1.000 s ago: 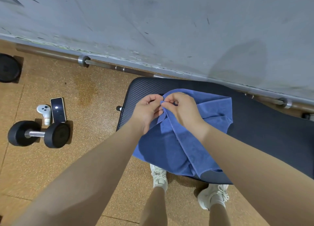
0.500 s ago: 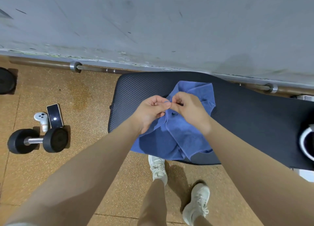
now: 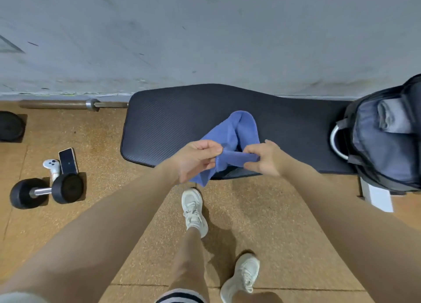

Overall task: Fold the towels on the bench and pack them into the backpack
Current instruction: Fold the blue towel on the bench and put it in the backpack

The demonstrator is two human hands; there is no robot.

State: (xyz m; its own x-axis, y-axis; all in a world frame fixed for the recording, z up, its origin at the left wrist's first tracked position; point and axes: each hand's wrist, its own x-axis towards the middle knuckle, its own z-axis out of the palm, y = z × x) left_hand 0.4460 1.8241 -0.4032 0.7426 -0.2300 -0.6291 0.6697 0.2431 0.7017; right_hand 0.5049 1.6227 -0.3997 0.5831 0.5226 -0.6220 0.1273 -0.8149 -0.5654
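A blue towel [image 3: 239, 131] is lifted off the black padded bench [image 3: 170, 125], hanging in folds over its front edge. My left hand [image 3: 196, 159] pinches one part of the towel's near edge and my right hand [image 3: 264, 159] pinches another, with a short stretch of cloth pulled taut between them. An open dark backpack [image 3: 385, 143] stands on the bench's right end, and a folded grey towel [image 3: 394, 115] shows inside it.
On the cork floor to the left lie a dumbbell [image 3: 46, 190], a phone [image 3: 68, 161], a white controller [image 3: 52, 166] and a weight plate [image 3: 10, 126]. A barbell bar [image 3: 73, 104] runs along the wall. A white box [image 3: 376, 196] sits under the backpack. My feet stand before the bench.
My hands have drawn apart, stretching the towel's edge between them and lifting it off the bench. The view has shifted right, bringing the backpack into sight.
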